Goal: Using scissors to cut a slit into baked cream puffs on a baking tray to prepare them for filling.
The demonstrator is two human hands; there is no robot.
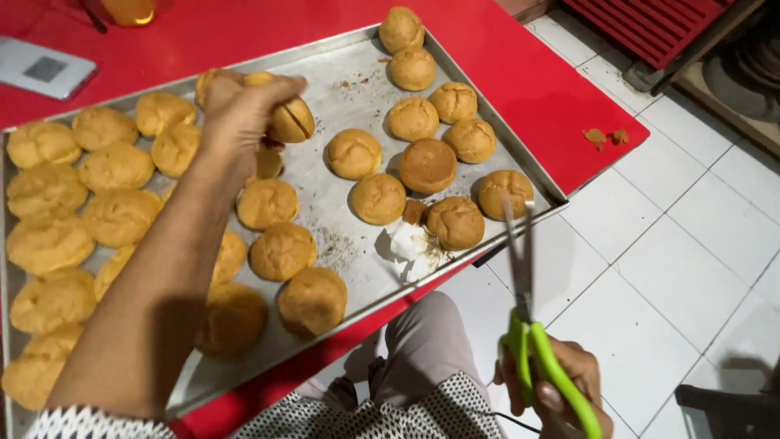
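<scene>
My left hand [240, 106] reaches over a metal baking tray [341, 69] and grips a golden cream puff [291, 119] that has a cut slit in its side. Below the table edge, at the lower right, my right hand [561, 386] holds green-handled scissors [528, 325], blades pointing up towards the tray. The tray carries several round golden puffs, such as one near its middle [354, 153]. A crumpled white tissue [414, 242] lies on the tray's near edge.
The tray sits on a red table [520, 73], overhanging its near edge. A white flat device [42, 68] lies at the table's far left. Crumbs [605, 136] rest near the red corner. White floor tiles [682, 244] spread to the right; my knees are below.
</scene>
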